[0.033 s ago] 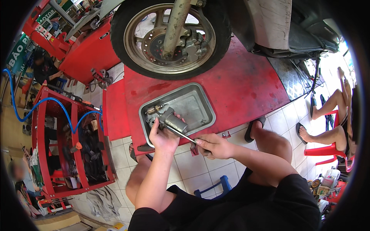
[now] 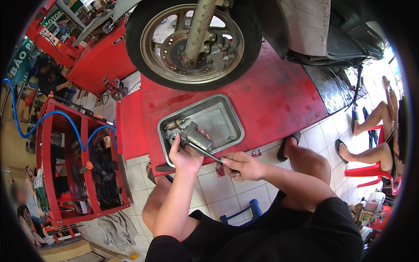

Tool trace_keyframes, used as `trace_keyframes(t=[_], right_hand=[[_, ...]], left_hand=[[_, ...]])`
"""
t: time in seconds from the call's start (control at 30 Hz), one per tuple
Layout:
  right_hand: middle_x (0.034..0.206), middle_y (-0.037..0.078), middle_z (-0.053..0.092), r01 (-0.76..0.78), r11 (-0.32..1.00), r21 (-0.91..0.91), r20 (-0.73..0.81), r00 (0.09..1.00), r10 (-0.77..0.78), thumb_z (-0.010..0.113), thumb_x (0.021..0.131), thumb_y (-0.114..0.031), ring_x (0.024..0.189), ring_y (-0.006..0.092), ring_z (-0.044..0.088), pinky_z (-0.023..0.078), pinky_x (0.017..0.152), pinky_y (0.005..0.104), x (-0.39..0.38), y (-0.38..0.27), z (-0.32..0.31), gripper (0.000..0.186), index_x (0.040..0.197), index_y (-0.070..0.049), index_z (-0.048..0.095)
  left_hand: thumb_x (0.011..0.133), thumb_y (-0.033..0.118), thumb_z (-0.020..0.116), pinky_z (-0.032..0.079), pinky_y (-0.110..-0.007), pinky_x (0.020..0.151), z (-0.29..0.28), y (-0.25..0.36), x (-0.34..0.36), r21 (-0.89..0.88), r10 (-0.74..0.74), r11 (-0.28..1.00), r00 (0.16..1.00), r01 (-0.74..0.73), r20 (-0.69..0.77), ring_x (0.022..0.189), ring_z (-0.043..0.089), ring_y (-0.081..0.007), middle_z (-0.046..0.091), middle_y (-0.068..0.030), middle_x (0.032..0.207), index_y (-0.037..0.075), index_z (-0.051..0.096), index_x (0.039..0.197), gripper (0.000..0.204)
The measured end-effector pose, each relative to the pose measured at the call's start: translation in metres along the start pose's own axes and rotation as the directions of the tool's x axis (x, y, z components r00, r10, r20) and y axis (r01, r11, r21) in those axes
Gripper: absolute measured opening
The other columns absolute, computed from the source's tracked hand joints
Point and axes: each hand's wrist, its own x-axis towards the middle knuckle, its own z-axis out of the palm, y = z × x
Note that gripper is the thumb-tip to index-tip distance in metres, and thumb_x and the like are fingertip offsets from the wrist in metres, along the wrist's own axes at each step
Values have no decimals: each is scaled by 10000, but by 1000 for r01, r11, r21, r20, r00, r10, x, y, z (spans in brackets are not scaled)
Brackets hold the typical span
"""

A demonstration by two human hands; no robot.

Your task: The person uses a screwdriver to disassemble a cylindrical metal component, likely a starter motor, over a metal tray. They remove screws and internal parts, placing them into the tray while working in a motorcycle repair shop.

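Observation:
Over the near left part of a grey metal tray (image 2: 238, 124), my left hand (image 2: 187, 157) is closed around a grey cylindrical motor (image 2: 198, 139), palm up, with fingertips showing beyond its far side. My right hand (image 2: 241, 166) is wrapped round a screwdriver (image 2: 210, 155), and its handle is mostly hidden in the fist. The thin metal shaft slants up and left along the motor's near side to its left end. Whether the tip sits on a screw there is too small to tell. In the tray's left end lies a metal part with a brassy body (image 2: 175, 124), beside smaller metal pieces.
The tray stands on a red lift table (image 2: 279, 96) below a motorbike's front wheel (image 2: 150, 74). To the left is a red shelf cart (image 2: 85, 174) with a blue hose (image 2: 65, 114). A blue stool (image 2: 255, 208) is below me. Another person's legs (image 2: 376, 153) show at right.
The shine on the screwdriver's shaft has gone from bright to darker. Both hands and the motor are in the same place.

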Motion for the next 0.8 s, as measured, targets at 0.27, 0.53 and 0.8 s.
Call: trace_keyframes(t=[0.27, 0.53, 0.8], right_hand=[[620, -13, 347, -94, 935, 343, 100, 993, 63, 401, 1069, -394, 437, 80, 267, 260, 422, 256, 1, 6, 3, 419, 1126, 2, 524], [634, -7, 387, 9, 1000, 0, -59, 998, -9, 391, 1085, -285, 487, 81, 307, 298, 459, 258, 2, 6, 13, 331, 1099, 5, 548], [641, -14, 376, -138, 947, 290, 87, 989, 117, 394, 1084, -275, 498, 87, 304, 293, 465, 260, -1, 8, 5, 309, 1074, -7, 549]], left_hand=[[932, 357, 522, 427, -524, 1023, 0, 2, 0, 4, 20, 1000, 996, -20, 89, 1095, 577, -345, 594, -221, 1203, -36, 506, 1307, 543], [907, 305, 554, 423, -548, 1033, 1, 3, -2, 34, 21, 999, 996, -24, 92, 1105, 579, -360, 595, -198, 1218, 54, 556, 1269, 440], [885, 304, 583, 419, -545, 1035, -3, 1, -3, -9, -11, 1000, 985, 13, 173, 1110, 577, -360, 592, -201, 1219, 72, 563, 1256, 437]])
